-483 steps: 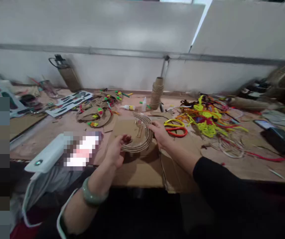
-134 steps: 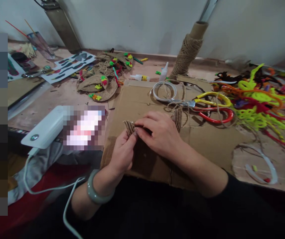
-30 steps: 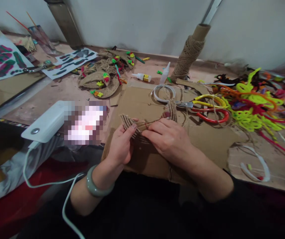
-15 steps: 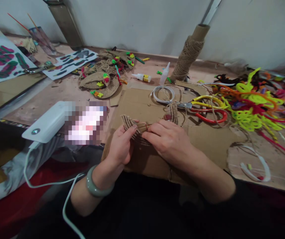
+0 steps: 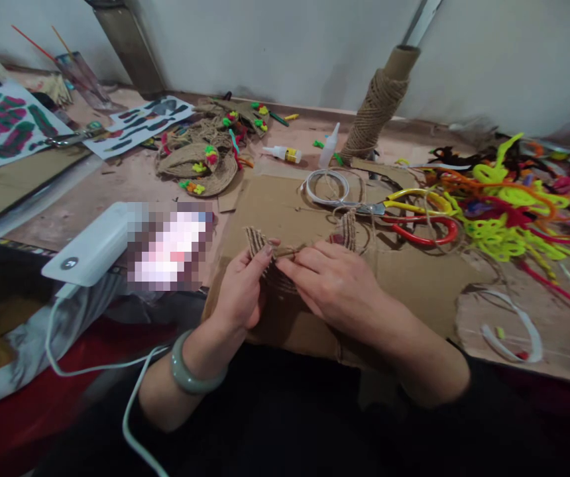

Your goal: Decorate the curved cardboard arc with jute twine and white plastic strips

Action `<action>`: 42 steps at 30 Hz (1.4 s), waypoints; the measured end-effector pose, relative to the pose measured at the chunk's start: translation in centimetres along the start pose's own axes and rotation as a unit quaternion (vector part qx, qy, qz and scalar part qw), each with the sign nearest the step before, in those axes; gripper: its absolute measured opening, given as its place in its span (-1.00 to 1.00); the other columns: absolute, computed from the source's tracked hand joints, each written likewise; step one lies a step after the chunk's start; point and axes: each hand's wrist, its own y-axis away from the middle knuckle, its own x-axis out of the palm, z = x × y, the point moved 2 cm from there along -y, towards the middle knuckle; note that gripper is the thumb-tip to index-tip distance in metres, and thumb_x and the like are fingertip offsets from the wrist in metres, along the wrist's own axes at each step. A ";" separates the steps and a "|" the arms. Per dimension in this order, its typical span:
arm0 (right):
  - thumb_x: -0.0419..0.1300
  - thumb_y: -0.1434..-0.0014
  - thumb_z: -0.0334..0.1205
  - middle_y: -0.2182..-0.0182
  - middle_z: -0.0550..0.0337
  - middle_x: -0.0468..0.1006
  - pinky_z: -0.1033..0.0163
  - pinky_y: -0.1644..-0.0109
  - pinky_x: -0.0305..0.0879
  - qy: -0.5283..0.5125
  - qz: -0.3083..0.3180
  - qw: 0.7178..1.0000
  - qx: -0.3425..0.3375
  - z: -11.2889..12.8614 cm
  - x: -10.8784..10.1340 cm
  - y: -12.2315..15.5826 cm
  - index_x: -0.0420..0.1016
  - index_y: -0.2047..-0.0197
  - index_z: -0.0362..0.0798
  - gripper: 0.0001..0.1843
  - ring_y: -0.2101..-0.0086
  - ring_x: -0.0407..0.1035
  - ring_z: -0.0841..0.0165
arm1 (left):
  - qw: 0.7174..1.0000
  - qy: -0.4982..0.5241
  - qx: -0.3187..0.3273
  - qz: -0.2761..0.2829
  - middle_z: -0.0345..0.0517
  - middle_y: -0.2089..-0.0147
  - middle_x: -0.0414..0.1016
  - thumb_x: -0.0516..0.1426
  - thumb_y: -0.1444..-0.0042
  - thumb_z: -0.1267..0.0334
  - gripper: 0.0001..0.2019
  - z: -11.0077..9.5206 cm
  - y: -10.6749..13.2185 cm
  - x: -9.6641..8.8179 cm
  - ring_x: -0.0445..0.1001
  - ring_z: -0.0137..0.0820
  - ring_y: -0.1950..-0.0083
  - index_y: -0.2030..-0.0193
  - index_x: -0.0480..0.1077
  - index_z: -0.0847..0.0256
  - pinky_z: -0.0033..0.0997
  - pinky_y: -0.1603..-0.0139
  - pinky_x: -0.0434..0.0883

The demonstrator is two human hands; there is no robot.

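Observation:
My left hand point(image 5: 242, 288) pinches the near end of a curved band wrapped in jute twine point(image 5: 258, 243). My right hand point(image 5: 332, 281) presses a loose strand of twine point(image 5: 289, 251) against that band, fingertips touching the left thumb. The far end of the band point(image 5: 348, 227) sticks up behind my right hand. Both hands hover over a sheet of brown cardboard point(image 5: 275, 205) on the table. A green bangle point(image 5: 193, 376) sits on my left wrist.
Yellow and red scissors point(image 5: 417, 215) lie right of the band, beside a heap of coloured pipe cleaners point(image 5: 508, 205). A twine spool point(image 5: 377, 106), two glue bottles point(image 5: 329, 146), a white ring point(image 5: 325, 187) and twine-covered pieces point(image 5: 200, 162) stand behind. A white device point(image 5: 89, 248) lies left.
My right hand has slid slightly left along the band, closer to the left thumb. The left hand keeps its grip, and the view has barely shifted.

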 end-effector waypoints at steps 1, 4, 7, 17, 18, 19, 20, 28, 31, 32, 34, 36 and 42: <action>0.06 -0.25 -0.33 0.38 0.12 0.51 0.21 0.25 0.14 0.000 0.003 1.000 -0.002 0.1 0.0 0.0 0.52 0.07 -0.13 -0.74 0.33 0.25 0.31 | 1.000 -0.001 0.000 -0.001 -0.08 0.35 0.60 0.31 0.12 0.22 -0.75 0.0 0.0 0.0 0.58 -0.25 0.19 0.28 0.48 0.27 -0.24 0.08 0.47; 0.07 -0.24 -0.33 0.37 0.13 0.51 0.21 0.25 0.14 0.004 0.007 1.000 -0.007 0.2 -0.1 0.0 0.52 0.07 -0.13 -0.75 0.34 0.24 0.31 | 1.000 0.001 -0.002 0.000 -0.08 0.37 0.60 0.29 0.11 0.25 -0.79 0.0 0.1 0.1 0.58 -0.23 0.17 0.31 0.47 0.25 -0.22 0.08 0.47; 0.09 -0.23 -0.34 0.38 0.13 0.50 0.21 0.25 0.14 0.011 0.004 1.000 -0.011 0.3 0.0 0.0 0.52 0.08 -0.13 -0.76 0.35 0.23 0.30 | 1.000 0.005 -0.003 0.004 -0.08 0.38 0.60 0.27 0.10 0.27 -0.81 0.0 0.1 0.2 0.58 -0.22 0.14 0.31 0.47 0.24 -0.21 0.06 0.47; 0.12 -0.23 -0.33 0.33 0.13 0.51 0.19 0.25 0.11 0.009 0.048 0.999 -0.007 0.3 -0.3 0.1 0.52 0.06 -0.08 -0.77 0.32 0.23 0.29 | 1.000 0.003 0.003 0.001 -0.09 0.41 0.59 0.28 0.13 0.29 -0.81 0.0 -0.1 0.1 0.58 -0.25 0.20 0.32 0.48 0.28 -0.27 0.13 0.49; 0.11 -0.24 -0.33 0.34 0.13 0.51 0.19 0.25 0.10 0.011 0.044 0.999 -0.008 0.3 -0.4 0.1 0.52 0.08 -0.07 -0.77 0.32 0.22 0.30 | 1.000 0.004 0.002 -0.001 -0.09 0.41 0.58 0.28 0.12 0.29 -0.81 0.0 -0.1 0.1 0.58 -0.26 0.21 0.32 0.48 0.28 -0.28 0.14 0.49; 0.11 -0.24 -0.33 0.34 0.14 0.51 0.19 0.24 0.10 0.013 0.039 0.999 -0.008 0.3 -0.5 0.2 0.53 0.09 -0.06 -0.78 0.32 0.22 0.30 | 1.000 0.005 0.001 -0.003 -0.10 0.42 0.58 0.28 0.12 0.29 -0.81 0.0 -0.1 0.1 0.58 -0.27 0.23 0.32 0.47 0.28 -0.29 0.16 0.49; 0.11 -0.24 -0.33 0.35 0.14 0.50 0.19 0.24 0.10 0.015 0.033 0.999 -0.009 0.2 -0.6 0.2 0.53 0.11 -0.05 -0.79 0.33 0.22 0.30 | 1.000 0.007 -0.002 -0.003 -0.10 0.43 0.58 0.27 0.12 0.29 -0.81 0.0 -0.1 0.1 0.58 -0.27 0.24 0.32 0.47 0.28 -0.29 0.18 0.49; 0.15 -0.21 -0.34 0.37 0.16 0.50 0.20 0.25 0.07 0.010 0.033 0.999 -0.018 0.1 -0.9 0.3 0.55 0.16 -0.03 -0.83 0.35 0.21 0.30 | 1.000 0.003 -0.016 -0.008 -0.10 0.44 0.57 0.30 0.18 0.27 -0.77 -0.1 -0.1 0.1 0.56 -0.31 0.37 0.33 0.46 0.28 -0.33 0.31 0.49; 0.17 -0.20 -0.35 0.37 0.17 0.51 0.20 0.24 0.08 0.011 0.025 0.999 -0.023 0.1 -0.9 0.3 0.55 0.19 -0.04 -0.85 0.35 0.21 0.30 | 1.000 0.000 -0.014 -0.007 -0.11 0.45 0.57 0.31 0.18 0.27 -0.76 -0.2 -0.1 0.0 0.55 -0.32 0.38 0.34 0.46 0.29 -0.33 0.30 0.49; 0.17 -0.20 -0.35 0.37 0.17 0.51 0.20 0.24 0.08 0.011 0.025 0.999 -0.024 0.1 -1.0 0.3 0.56 0.20 -0.04 -0.85 0.35 0.22 0.30 | 1.000 -0.001 -0.014 -0.007 -0.11 0.45 0.57 0.31 0.18 0.26 -0.77 -0.2 -0.1 0.0 0.56 -0.32 0.37 0.33 0.46 0.29 -0.32 0.29 0.49; 0.16 -0.20 -0.35 0.37 0.17 0.51 0.19 0.23 0.09 0.011 0.029 0.999 -0.022 0.2 -1.0 0.3 0.56 0.21 -0.04 -0.85 0.34 0.23 0.30 | 1.000 -0.001 -0.018 -0.006 -0.10 0.45 0.56 0.30 0.16 0.26 -0.77 -0.1 -0.1 0.0 0.56 -0.30 0.35 0.32 0.46 0.28 -0.29 0.26 0.49; 0.15 -0.21 -0.36 0.36 0.17 0.52 0.20 0.23 0.09 0.011 0.035 0.999 -0.020 0.2 -0.9 0.3 0.56 0.20 -0.05 -0.84 0.33 0.24 0.31 | 1.000 0.002 -0.022 -0.007 -0.10 0.44 0.56 0.29 0.14 0.26 -0.78 -0.1 -0.1 0.0 0.57 -0.27 0.30 0.31 0.45 0.28 -0.26 0.20 0.49; 0.09 -0.24 -0.37 0.32 0.11 0.53 0.22 0.22 0.13 -0.002 0.005 1.000 0.005 -0.7 0.0 0.2 0.55 0.15 -0.09 -0.79 0.31 0.26 0.33 | 0.999 0.012 -0.003 0.040 -0.12 0.34 0.58 0.29 0.08 0.27 -0.78 -0.2 0.0 0.0 0.55 -0.35 0.27 0.27 0.43 0.23 -0.35 0.19 0.47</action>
